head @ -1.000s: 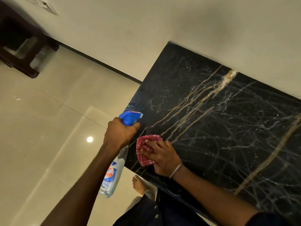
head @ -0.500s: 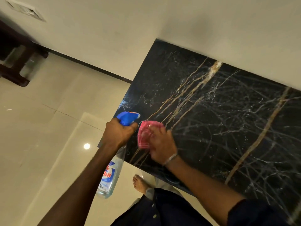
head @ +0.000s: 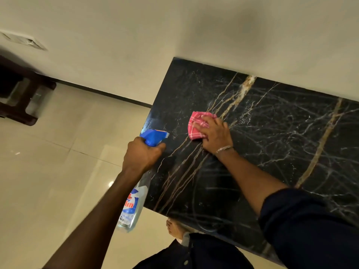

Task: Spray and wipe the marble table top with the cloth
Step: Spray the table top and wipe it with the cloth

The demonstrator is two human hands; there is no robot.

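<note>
Flat right hand pins apparently soft red checked cloth to black marble table top; left hand grips blue-nozzled clear spray bottle.

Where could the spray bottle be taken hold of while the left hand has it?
Take the spray bottle by its clear body, from the floor side: the left hand wraps the neck under the blue trigger head, and the marble table top lies close on the other side.

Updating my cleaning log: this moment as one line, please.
phase: wipe | right hand: presses red cloth on marble table top | left hand: grips spray bottle at its edge
</note>
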